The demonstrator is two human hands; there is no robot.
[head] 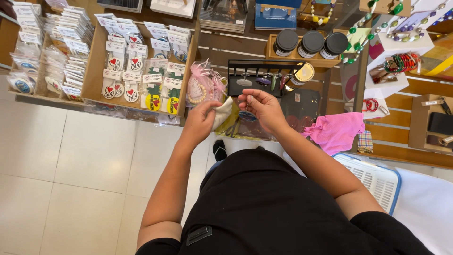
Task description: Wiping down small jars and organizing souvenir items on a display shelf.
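My left hand [200, 120] is closed around a small pale cloth [222, 112], held in front of a shop display. My right hand [264, 109] pinches the ring of a keychain with a dark blue oval pendant [247, 115] that dangles just below my fingers, right beside the cloth. Behind both hands stands a black rack [257, 71] with several more hanging pendants. I wear a black top; my arms reach forward from the bottom of the view.
Wooden trays [96, 61] of packaged stickers and magnets fill the left. A pink tasselled pouch [205, 85] sits by the rack. Three black-lidded jars [311, 43] stand behind; a pink cloth [336, 130] and a white-and-blue basket [373, 177] lie right. Bead bracelets hang at the upper right.
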